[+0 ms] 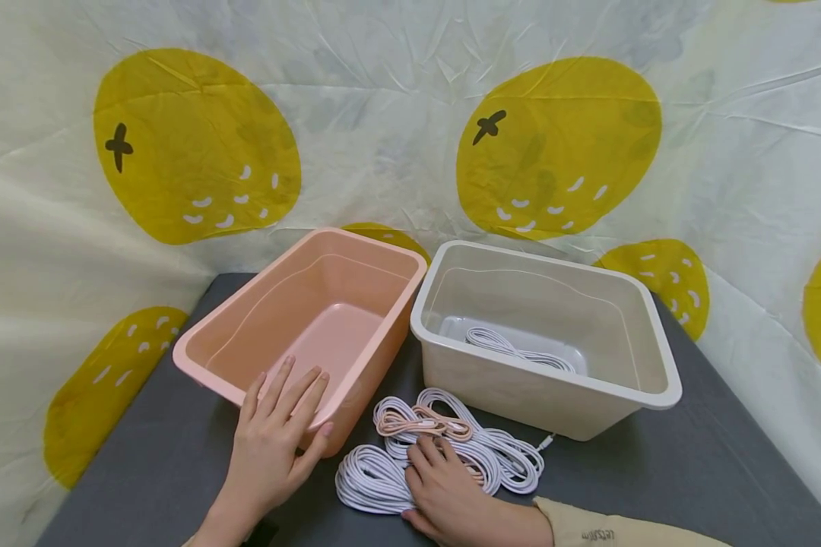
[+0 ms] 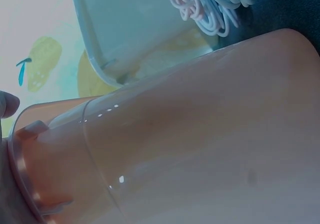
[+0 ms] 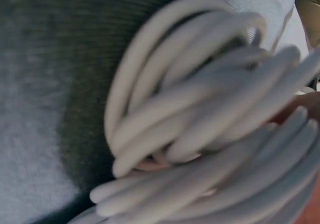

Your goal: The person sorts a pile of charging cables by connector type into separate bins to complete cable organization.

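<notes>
My left hand (image 1: pixel 274 437) rests over the near rim of a pink plastic bin (image 1: pixel 246 346), its fingers straight and spread toward the inside. In the left wrist view the bin's outer wall (image 2: pixel 200 134) fills most of the picture. My right hand (image 1: pixel 451 494) is on a pile of coiled white cables (image 1: pixel 369 479), fingers curled over one bundle and the thumb at its near side. A coiled pink cable (image 1: pixel 400 424) lies on top of the pile, just beyond the fingers. Close up in the right wrist view are thick loops of white cable (image 3: pixel 170 94).
To the right of the pink bin stands a beige bin (image 1: pixel 520 395), with a white cable coil (image 1: pixel 496 342) on its floor. Both bins sit on a dark grey tabletop (image 1: pixel 718 479). Behind hangs a white cloth (image 1: pixel 376 152) printed with yellow fruit.
</notes>
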`<state>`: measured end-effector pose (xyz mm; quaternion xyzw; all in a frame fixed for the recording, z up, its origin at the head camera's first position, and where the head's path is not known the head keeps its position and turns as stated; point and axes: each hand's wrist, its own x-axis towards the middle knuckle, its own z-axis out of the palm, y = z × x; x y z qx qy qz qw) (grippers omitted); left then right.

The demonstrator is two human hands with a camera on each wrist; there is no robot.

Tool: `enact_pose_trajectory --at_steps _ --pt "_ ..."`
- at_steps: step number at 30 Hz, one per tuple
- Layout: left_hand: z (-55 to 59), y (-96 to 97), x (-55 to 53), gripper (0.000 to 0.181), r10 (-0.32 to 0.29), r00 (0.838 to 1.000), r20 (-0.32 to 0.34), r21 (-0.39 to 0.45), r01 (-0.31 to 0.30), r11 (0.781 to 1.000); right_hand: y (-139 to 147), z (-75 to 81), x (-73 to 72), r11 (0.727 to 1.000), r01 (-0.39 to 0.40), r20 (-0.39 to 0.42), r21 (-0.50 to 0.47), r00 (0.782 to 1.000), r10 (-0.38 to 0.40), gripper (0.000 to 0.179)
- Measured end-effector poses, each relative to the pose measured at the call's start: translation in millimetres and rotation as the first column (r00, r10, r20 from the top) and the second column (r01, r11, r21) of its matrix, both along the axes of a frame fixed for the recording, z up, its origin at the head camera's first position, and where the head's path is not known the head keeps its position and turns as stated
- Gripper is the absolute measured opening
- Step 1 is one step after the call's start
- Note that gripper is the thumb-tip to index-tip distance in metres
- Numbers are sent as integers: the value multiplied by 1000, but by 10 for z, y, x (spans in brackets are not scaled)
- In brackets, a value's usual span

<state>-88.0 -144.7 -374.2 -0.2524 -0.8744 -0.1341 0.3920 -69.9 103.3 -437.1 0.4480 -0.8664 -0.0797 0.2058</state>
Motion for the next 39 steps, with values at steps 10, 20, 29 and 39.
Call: enact_pose_trajectory --at_steps 10,20,29,39 --pt "-7 -1 -8 54 -6 1000 -2 10 6 1000 -12 -7 -1 1000 13 7 -1 1000 -13 39" --pt "-10 -3 -4 54 -7 1000 -1 5 7 1000 20 78 5 1000 12 28 -27 1000 -11 35" --pt "-6 -4 -5 55 -1 1000 1 1 1 1000 98 293 29 999 31 45 -45 999 -29 35" --pt "-13 -7 -12 54 -9 1000 -9 11 9 1000 248 491 2 997 30 -1 -65 1000 -30 40"
